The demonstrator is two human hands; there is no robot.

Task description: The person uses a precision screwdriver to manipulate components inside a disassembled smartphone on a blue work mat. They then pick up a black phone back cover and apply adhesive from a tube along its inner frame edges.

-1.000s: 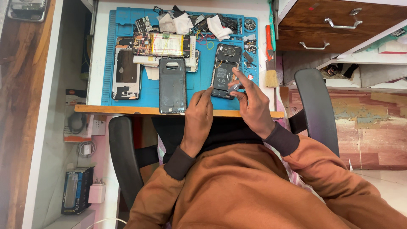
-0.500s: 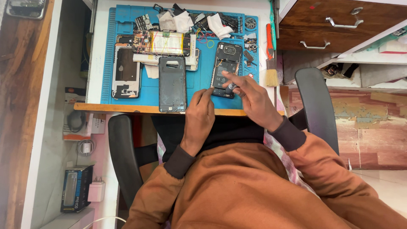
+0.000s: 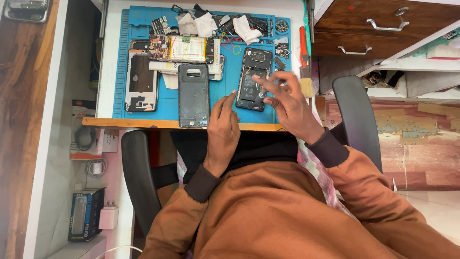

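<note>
Near the surface's [image 3: 143, 122] left edge, on the blue mat [image 3: 167, 103]: a stripped phone frame [image 3: 141, 81], long axis toward the far edge. At the front edge, a dark back cover [image 3: 193, 95], parallel. Just right, left hand [image 3: 223, 128] flat, fingers loosely open, gripping nothing. Farther right, opened phone [image 3: 253, 79], long axis front to back, directly ahead of the nearer right hand [image 3: 286, 98], grip pinched on a small screwdriver [image 3: 260, 96]. At the far right corner, a round dish [image 3: 281, 25] holding screws.

Place: a phone repair workshop.
Bench: blue repair mat [image 3: 225, 103] covering the desk [image 3: 108, 57].
Evidence: opened phones [image 3: 253, 79], loose back cover [image 3: 193, 96], small parts [image 3: 281, 25] along the mat's far edge.
</note>
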